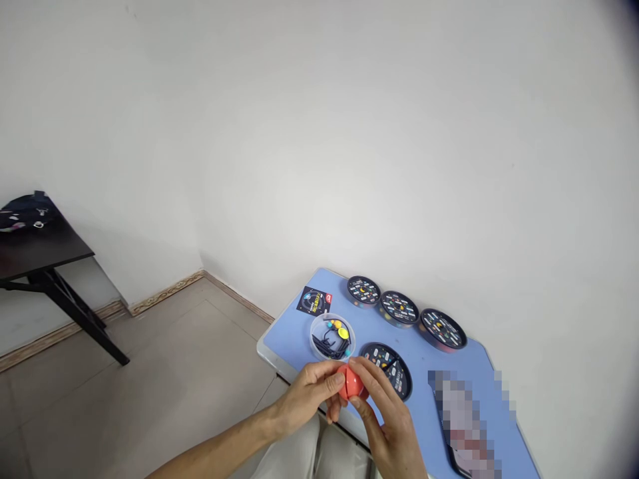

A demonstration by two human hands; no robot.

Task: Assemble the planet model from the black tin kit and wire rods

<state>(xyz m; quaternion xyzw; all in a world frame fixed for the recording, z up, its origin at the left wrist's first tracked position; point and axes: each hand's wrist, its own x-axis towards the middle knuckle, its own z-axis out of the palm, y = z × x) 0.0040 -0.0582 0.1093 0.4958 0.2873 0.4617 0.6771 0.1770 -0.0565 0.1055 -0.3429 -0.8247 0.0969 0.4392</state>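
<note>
Together, the hands grasp a red ball from opposite sides: the left hand (305, 398) presses it with the thumb on its near left face, while the right hand (392, 418) grips it from the right, thumb low and fingers curled over the top. The red ball (354, 382) sits between the fingertips, in front of the person's body and over the near edge of the desk (292, 340). Being round, it shows no clear long axis; a dark seam, seen on its left side, runs roughly up and down in the view and marks two parts.

Just beyond the hands, partly covered by the right one, is a black round lid (403, 380) with printed labels. Near it, to the left, stands a clear tub (316, 330) holding dark rods and small yellow, orange and teal pieces. Behind that tub lies a black printed card (314, 301). Three black-lidded round containers (399, 308) line the far side by the wall. To the right lies a pixelated, dark-edged object (466, 426), too obscured to identify.
</note>
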